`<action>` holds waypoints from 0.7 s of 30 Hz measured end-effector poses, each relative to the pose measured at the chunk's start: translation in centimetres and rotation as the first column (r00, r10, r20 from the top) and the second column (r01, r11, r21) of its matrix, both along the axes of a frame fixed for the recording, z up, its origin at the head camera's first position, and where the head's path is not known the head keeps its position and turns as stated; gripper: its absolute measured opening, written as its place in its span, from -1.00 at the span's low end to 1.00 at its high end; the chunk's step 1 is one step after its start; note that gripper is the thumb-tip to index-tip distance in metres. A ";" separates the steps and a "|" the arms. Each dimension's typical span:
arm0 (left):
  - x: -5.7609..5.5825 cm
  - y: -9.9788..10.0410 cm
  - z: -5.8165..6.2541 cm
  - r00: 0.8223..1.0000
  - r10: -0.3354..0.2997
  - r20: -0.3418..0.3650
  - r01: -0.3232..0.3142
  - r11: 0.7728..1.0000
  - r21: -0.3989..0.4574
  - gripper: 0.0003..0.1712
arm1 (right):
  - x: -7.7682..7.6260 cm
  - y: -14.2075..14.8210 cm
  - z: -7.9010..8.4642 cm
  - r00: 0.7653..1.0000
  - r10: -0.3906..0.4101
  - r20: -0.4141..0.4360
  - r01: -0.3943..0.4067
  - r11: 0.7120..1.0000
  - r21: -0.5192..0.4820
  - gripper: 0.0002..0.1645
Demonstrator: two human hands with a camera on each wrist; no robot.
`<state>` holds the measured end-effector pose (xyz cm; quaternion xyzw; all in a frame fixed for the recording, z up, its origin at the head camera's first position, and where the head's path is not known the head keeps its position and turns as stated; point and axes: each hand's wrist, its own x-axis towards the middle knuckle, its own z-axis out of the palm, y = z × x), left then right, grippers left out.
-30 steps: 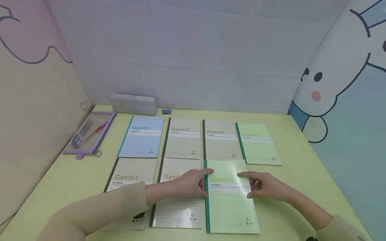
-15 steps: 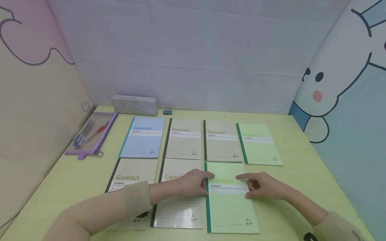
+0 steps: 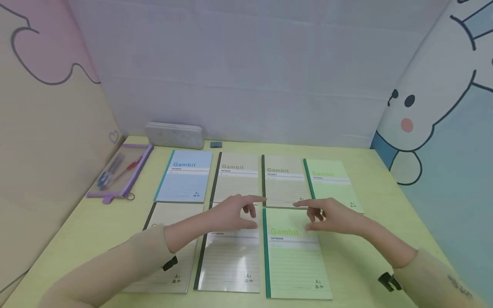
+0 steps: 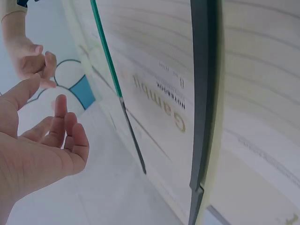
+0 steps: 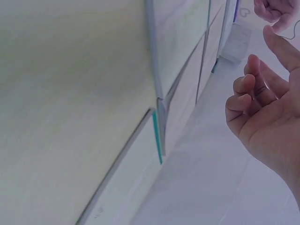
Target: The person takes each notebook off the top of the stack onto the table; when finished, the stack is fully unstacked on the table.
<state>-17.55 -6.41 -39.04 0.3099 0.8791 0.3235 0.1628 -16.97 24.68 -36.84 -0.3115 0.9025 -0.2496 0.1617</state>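
My left hand (image 3: 231, 214) hovers over the upper part of the front middle beige notebook (image 3: 231, 261), holding nothing. Its index finger points right, and the thumb sits lower and apart. Opposite it, my right hand (image 3: 339, 217) is above the right edge of the front green notebook (image 3: 296, 269), its index finger pointing left and the other fingers loosely bent. Both wrist views show the palms bare and raised off the covers. The green notebook lies flat, its dark green spine beside the beige one. My left forearm covers part of the front left beige notebook (image 3: 169, 214).
Behind is a row with a blue notebook (image 3: 182, 184), two beige notebooks (image 3: 236, 188) and a light green notebook (image 3: 327, 188). A purple-edged mesh pouch (image 3: 125, 171) with pens lies left. A grey pencil case (image 3: 175, 136) and small dark eraser-like block (image 3: 216, 145) stand at the wall.
The front green notebook slid slightly toward me, its top edge now below the back row. Both hands then let go of its sides and rose up and away from it.
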 end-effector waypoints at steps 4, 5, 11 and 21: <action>-0.8 -2.3 1.4 0.998 0.063 -0.031 -0.062 0.998 0.018 -0.23 | -1.0 -1.3 1.5 0.997 -0.009 -0.078 0.007 1.000 -0.027 -0.40; -1.1 -2.8 1.6 0.996 0.075 -0.051 -0.074 0.997 0.019 -0.23 | -1.3 -1.6 1.7 0.995 -0.007 -0.099 0.004 0.999 -0.036 -0.41; -2.7 -6.7 2.1 0.981 0.122 -0.153 -0.119 0.993 0.026 -0.27 | -2.6 -4.5 1.9 0.982 0.009 -0.189 -0.030 0.993 -0.113 -0.47; -6.3 -13.2 0.5 0.887 0.246 -0.392 -0.285 0.958 -0.044 -0.37 | -6.8 -10.5 1.5 0.973 -0.039 -0.226 -0.003 0.983 -0.182 -0.49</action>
